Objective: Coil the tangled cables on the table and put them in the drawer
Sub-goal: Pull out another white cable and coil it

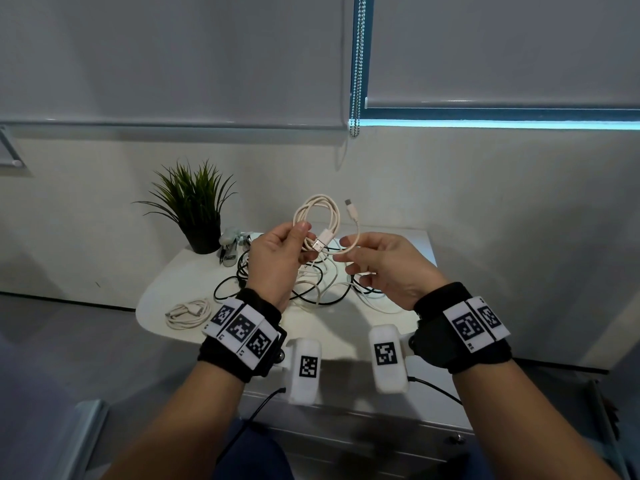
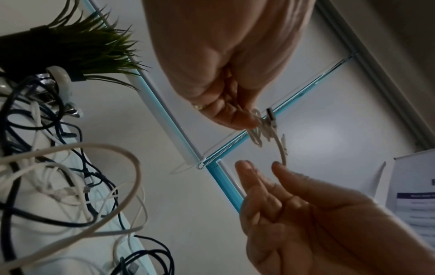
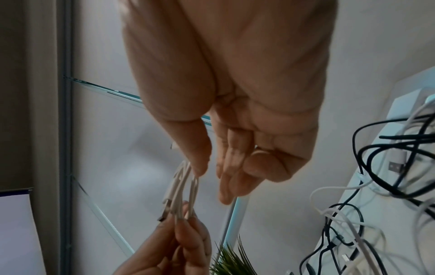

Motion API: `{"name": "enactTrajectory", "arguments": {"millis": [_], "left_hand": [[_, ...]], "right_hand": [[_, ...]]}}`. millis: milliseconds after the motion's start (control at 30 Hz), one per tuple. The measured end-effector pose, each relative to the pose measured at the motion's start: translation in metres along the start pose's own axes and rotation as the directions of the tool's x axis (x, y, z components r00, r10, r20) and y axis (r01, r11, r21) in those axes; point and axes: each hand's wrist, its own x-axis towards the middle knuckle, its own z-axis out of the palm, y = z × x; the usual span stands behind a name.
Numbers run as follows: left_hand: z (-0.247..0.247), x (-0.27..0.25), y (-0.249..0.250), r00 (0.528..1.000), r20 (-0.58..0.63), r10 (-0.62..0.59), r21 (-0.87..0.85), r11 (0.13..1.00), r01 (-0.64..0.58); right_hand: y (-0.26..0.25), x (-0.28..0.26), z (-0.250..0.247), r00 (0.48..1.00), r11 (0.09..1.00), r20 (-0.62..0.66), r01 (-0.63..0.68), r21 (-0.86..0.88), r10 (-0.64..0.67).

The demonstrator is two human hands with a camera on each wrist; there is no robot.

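Note:
My left hand [image 1: 304, 237] pinches a small coil of white USB cable [image 1: 316, 211] held up above the table; its flat USB plug [image 1: 322, 244] hangs by my thumb. My right hand [image 1: 346, 249] pinches the same cable's loose tail, whose small connector [image 1: 349, 204] sticks upward. In the left wrist view the left hand [image 2: 247, 124] grips the coil [image 2: 257, 134]. In the right wrist view the right hand [image 3: 210, 182] pinches the white strands [image 3: 183, 188] just above the left hand [image 3: 186, 223]. A tangle of black and white cables [image 1: 311, 289] lies on the white table [image 1: 162, 292] beneath both hands.
A coiled white cable [image 1: 188, 313] lies at the table's front left. A potted plant [image 1: 197, 206] and a metal stapler [image 1: 230, 247] stand at the back left. Shut drawer fronts [image 1: 363, 427] show below the table's front edge. A wall and window blinds rise behind.

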Motion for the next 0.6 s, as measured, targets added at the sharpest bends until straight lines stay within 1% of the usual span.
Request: {"name": "enactTrajectory", "arguments": {"millis": [133, 233, 333, 467, 533, 600], "left_hand": [[-0.001, -0.001, -0.002, 1.0, 0.003, 0.008, 0.051, 0.999, -0.008], [-0.002, -0.001, -0.003, 1.0, 0.003, 0.029, 0.088, 0.996, -0.029], [-0.001, -0.003, -0.003, 0.999, 0.028, 0.037, 0.114, 0.993, -0.041], [0.0, -0.006, -0.003, 0.994, 0.098, 0.038, 0.128, 0.99, -0.051], [0.0, -0.008, -0.002, 0.988, 0.152, 0.028, 0.113, 0.993, -0.045], [0.001, -0.012, -0.002, 0.981, 0.195, 0.015, 0.108, 0.993, -0.037]], "right_hand": [[-0.002, 0.001, -0.001, 1.0, 0.997, 0.006, -0.023, 0.07, 0.023], [-0.003, 0.003, -0.002, 1.0, 0.998, -0.01, 0.01, 0.066, -0.01], [-0.001, 0.006, 0.001, 0.994, 0.997, -0.094, 0.062, 0.047, -0.057], [0.004, 0.014, 0.001, 0.973, 0.981, -0.23, 0.058, 0.183, -0.015], [0.006, 0.017, -0.001, 0.96, 0.976, -0.28, 0.069, 0.204, -0.009], [0.006, 0.019, -0.001, 0.952, 0.979, -0.306, 0.085, 0.186, -0.024]]}}
